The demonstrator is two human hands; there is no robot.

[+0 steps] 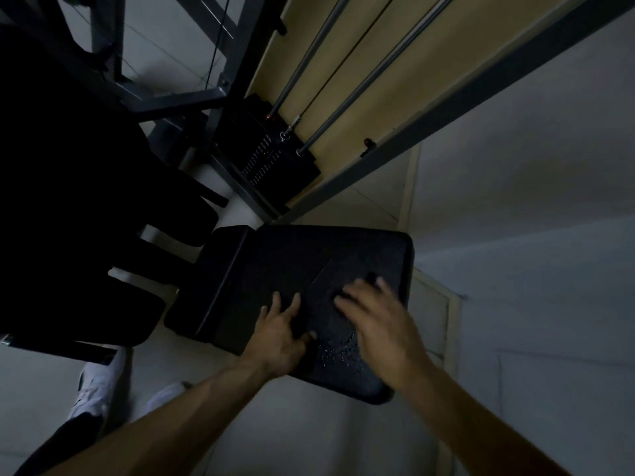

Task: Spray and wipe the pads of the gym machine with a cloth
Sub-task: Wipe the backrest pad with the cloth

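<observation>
Dim gym, pale tiled floor (292,438). The left hand (278,333) rests flat, fingers spread, on the black seat pad (261,269). The blurred right hand (374,321) presses, fingers extended, on what seems a dark cloth (330,276). Wiping looks underway; next, sweep the wet speckles (340,352). Beyond stands the weight stack (264,156).

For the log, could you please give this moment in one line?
left hand: on black padded seat | right hand: blurred, over seat

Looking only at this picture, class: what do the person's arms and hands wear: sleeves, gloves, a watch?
Nothing shows: the left hand and right hand are ungloved, both forearms bare, no sleeve, watch or band in view. Rings cannot be told in the blur.
</observation>
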